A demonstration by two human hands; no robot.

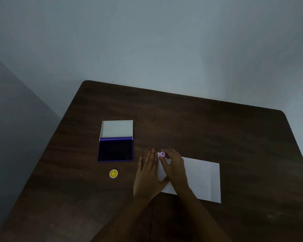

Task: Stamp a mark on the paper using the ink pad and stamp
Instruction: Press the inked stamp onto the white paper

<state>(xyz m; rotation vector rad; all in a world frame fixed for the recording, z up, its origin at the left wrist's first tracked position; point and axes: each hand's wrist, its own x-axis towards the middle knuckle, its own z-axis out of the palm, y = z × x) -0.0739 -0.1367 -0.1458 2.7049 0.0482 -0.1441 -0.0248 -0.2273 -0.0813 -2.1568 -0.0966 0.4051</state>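
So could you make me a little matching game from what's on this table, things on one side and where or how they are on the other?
Things:
1. ink pad
2. stamp
3. yellow cap
4. paper

States:
A. pinched in the right hand
B. lying alone near the table's left edge
C. held flat by the left hand
D. open, lid tipped back

Pairs: 1-D, 2-A, 3-B, 4-C

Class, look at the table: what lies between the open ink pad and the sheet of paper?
In the head view, the left hand lies flat between the ink pad and the paper, its thumb side overlapping the paper's left edge.
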